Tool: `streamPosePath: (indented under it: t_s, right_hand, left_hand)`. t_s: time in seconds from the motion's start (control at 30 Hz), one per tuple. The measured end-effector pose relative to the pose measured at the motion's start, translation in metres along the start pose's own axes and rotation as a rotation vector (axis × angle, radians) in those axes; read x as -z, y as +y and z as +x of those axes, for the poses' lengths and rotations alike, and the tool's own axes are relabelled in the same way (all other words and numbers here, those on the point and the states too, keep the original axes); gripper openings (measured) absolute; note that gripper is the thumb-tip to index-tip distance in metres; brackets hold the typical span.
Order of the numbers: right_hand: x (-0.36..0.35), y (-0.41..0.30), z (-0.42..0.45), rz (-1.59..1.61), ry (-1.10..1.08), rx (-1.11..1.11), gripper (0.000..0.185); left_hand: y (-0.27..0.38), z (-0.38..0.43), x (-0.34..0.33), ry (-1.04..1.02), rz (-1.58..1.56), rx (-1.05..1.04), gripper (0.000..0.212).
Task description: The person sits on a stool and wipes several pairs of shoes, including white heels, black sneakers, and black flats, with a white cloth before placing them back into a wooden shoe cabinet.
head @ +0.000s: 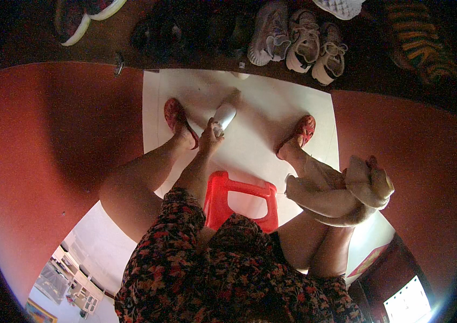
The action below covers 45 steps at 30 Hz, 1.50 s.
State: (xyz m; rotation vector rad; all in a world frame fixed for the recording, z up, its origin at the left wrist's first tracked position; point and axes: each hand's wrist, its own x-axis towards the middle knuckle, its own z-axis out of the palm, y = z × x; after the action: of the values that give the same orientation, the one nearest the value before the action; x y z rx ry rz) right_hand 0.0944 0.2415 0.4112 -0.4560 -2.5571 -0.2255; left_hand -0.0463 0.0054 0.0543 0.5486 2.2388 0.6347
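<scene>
My left hand (211, 139) reaches down between my legs and grips a smooth white object (224, 115), seemingly a shoe held by its open end, just above the pale tiled floor. Off to the right, beside my right knee, my right hand (370, 171) is closed on a beige cloth (333, 202). The cloth wraps part of that hand and hangs over my forearm and leg, hiding my wrist. Red openwork shoes (176, 115) are on my feet, set wide apart. Between my thighs shows the edge of a red plastic stool (238, 187).
A dark shelf ahead carries pale lace-up sneakers (303, 42), dark shoes and a striped orange-and-dark item (422, 40). Red cabinet doors (83, 121) stand open on both sides, one with a metal catch (119, 64). Behind are white furniture (77, 278) and a bright window (408, 300).
</scene>
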Motion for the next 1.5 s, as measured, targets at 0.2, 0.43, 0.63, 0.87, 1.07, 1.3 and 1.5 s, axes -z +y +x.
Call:
streamPosePath:
  t_s: [0.2,0.43,0.63,0.87,1.07,1.3,1.5]
  right_hand:
    - [0.000,0.005,-0.026,0.535,-0.138,-0.080,0.016]
    - [-0.033,-0.017,-0.075,2.024,-0.495,-1.453,0.047]
    - [-0.016,-0.049,-0.061,2.112,-0.590,-0.986,0.053]
    - [0.011,-0.064,-0.050,1.958,-0.683,-1.008,0.062]
    - [0.049,-0.080,-0.043,2.025,-0.686,-0.771,0.063]
    - [0.064,-0.106,-0.047,2.170,-0.720,-0.653,0.054]
    - [0.091,-0.107,-0.039,2.084,-0.835,-0.655,0.028]
  left_hand:
    - [0.000,0.015,0.000,-0.168,-0.794,0.009,0.058]
    - [0.154,-0.078,0.118,-0.142,-1.002,-0.149,0.068]
    - [0.240,-0.177,0.182,-0.103,-1.202,-0.308,0.068]
    - [0.248,-0.229,0.207,-0.166,-1.014,-0.512,0.077]
    - [0.274,-0.265,0.250,-0.179,-0.649,-0.501,0.074]
    - [0.284,-0.278,0.267,-0.136,-0.641,-0.436,0.064]
    - [0.254,-0.262,0.267,-0.516,-1.013,-0.679,0.093]
